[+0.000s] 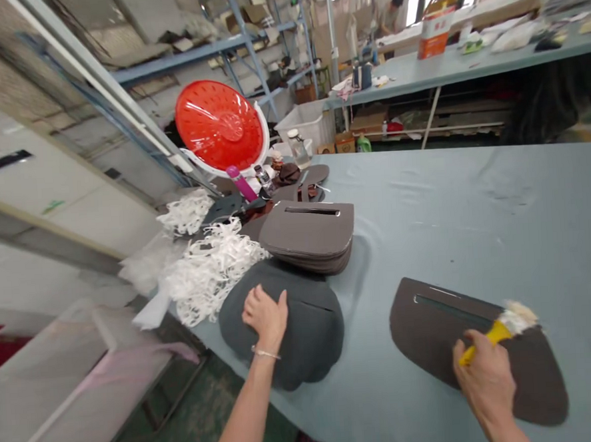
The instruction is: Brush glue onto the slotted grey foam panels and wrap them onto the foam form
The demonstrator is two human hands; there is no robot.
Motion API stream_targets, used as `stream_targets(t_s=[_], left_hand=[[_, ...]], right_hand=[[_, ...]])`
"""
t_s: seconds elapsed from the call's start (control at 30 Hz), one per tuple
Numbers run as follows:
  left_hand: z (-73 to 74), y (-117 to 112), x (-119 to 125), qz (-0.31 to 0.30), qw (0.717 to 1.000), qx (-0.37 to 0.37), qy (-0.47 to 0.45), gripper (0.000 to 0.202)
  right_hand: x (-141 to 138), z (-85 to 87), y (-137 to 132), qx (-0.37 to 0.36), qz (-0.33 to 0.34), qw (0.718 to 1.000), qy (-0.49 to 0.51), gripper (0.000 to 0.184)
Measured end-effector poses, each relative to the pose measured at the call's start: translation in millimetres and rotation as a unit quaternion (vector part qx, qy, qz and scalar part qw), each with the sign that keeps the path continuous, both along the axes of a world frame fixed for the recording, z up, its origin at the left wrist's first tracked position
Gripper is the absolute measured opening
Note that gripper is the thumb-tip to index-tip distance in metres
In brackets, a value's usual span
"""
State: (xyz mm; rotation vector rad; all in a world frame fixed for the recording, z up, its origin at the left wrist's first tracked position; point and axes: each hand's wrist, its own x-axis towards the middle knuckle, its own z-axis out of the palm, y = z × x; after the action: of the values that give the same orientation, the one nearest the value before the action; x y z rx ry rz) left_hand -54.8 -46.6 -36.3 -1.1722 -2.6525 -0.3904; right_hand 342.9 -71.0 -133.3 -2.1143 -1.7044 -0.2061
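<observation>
My left hand [265,316] lies palm down on a dark grey padded fabric piece [307,340], its fingers resting near the top of the mound. My right hand [485,383] grips a yellow-handled brush [502,328] with pale bristles. The bristles touch a flat, dark brown D-shaped foam or fabric panel [432,326] with a long slot near its straight edge. Behind my left hand sits a stack of grey-brown slotted panels [309,237]. My right hand hides part of the flat panel.
The pale blue-grey covered worktable [450,218] holds white shredded trimmings [208,273], a pink bottle [240,183] and a red round plastic lid [218,124]. Beyond stand a white crate [304,124], a long bench [441,72] and a person [390,15].
</observation>
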Motion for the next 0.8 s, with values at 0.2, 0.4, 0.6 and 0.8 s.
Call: stream_targets(t_s=[0.2,0.4,0.6,0.8], left_hand=[[12.2,-24,-98,-0.059,0.995,-0.067,-0.043,0.031],[49.2,-24,-67,-0.251,0.962,-0.049,-0.095,0.031],[89.1,-6,-38,-0.234,0.964,-0.017,-0.126,0.026],[127.7,-19,93,-0.501,0.748,-0.108,-0.422,0.026]], right_hand=[[-104,-1.2,-2,-0.018,0.139,0.98,0.14,0.024],[-136,11.5,-4,-0.02,0.193,0.938,0.286,0.028],[-118,29.9,-10,-0.041,0.163,0.915,0.366,0.032],[-101,42.6,-13,-0.067,0.14,0.787,0.596,0.041]])
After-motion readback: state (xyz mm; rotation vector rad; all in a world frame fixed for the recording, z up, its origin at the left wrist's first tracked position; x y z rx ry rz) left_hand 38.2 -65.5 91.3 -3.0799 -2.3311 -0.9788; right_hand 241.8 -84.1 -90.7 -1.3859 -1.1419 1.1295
